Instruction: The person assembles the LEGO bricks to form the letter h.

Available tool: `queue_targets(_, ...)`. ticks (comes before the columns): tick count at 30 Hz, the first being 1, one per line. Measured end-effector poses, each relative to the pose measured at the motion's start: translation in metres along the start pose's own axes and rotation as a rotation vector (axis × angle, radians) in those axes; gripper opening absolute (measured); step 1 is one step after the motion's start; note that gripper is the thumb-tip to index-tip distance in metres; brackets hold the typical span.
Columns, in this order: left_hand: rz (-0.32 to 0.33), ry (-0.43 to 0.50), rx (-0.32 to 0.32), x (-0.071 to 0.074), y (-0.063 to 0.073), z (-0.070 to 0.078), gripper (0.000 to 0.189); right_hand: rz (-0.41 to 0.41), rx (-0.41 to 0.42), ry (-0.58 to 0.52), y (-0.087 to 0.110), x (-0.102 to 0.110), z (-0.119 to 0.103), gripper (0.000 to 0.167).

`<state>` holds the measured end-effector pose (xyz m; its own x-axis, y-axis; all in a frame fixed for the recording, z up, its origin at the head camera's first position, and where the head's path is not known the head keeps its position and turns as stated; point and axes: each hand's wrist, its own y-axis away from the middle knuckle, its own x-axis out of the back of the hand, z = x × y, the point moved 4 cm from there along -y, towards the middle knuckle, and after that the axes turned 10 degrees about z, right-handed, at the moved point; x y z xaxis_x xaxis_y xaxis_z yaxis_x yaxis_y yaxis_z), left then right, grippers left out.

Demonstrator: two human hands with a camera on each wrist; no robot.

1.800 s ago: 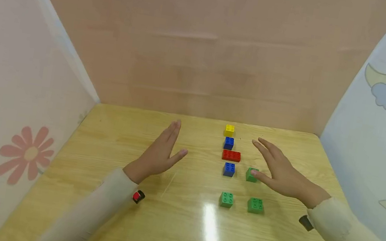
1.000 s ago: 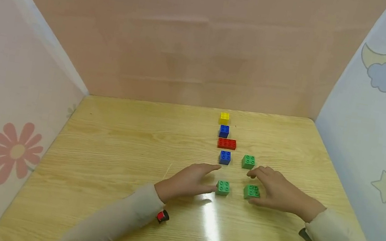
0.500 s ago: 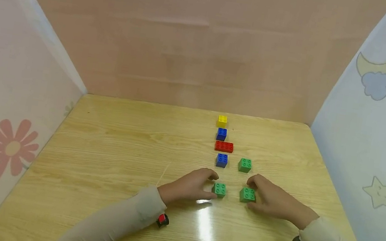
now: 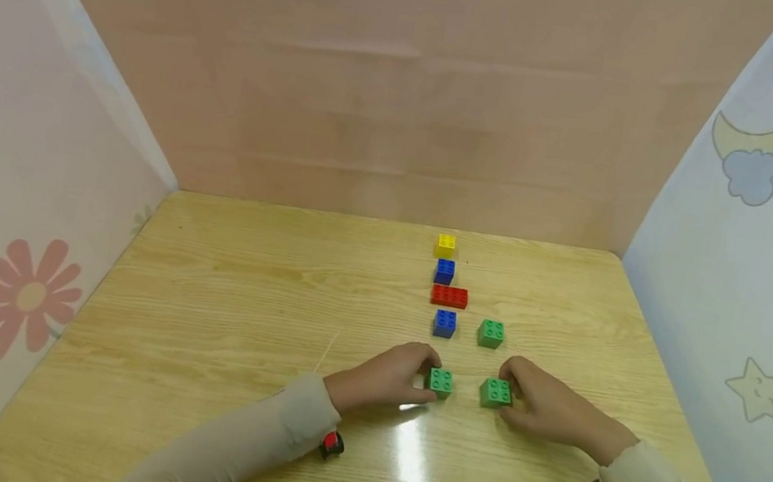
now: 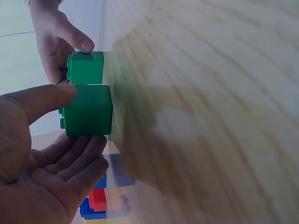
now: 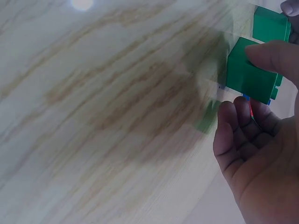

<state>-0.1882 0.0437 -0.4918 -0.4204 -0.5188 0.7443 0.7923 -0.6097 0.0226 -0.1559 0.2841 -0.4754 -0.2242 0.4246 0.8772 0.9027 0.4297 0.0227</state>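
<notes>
In the head view, my left hand has its thumb and fingers on the near and far sides of a green toy building brick. Just to the right, my right hand grips a second green brick between thumb and fingers. Both bricks stand on the table, studs up, with a gap between them. From the left wrist, the thumb lies on the nearer green brick, fingertips at its opposite side. The right wrist view has the thumb pressed on its green brick, fingers curled beneath.
A third green brick stands behind the right-hand one. To its left, a column of bricks runs backward: blue, long red, another blue and yellow. Cloth walls surround the wooden table.
Both hands came down and inward from above the table to the two nearest green bricks. Over the last half second, the fingers drew in around them. The bricks appear to have stayed in place.
</notes>
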Motion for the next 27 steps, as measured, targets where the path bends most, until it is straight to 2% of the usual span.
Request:
queue_targets(13,0.004,0.061,0.008,0.002,0.001,-0.001,0.033,0.037,0.049,-0.050,-0.004,0.001,-0.002,0.037)
queue_targets(22,0.011,0.072,0.011,0.004,0.003,-0.005,0.034,0.052,0.058,-0.069,-0.007,0.004,-0.007,0.035)
queue_targets(27,0.028,0.067,0.003,0.007,0.007,-0.006,0.034,0.054,0.091,-0.067,-0.009,0.002,-0.009,0.035)
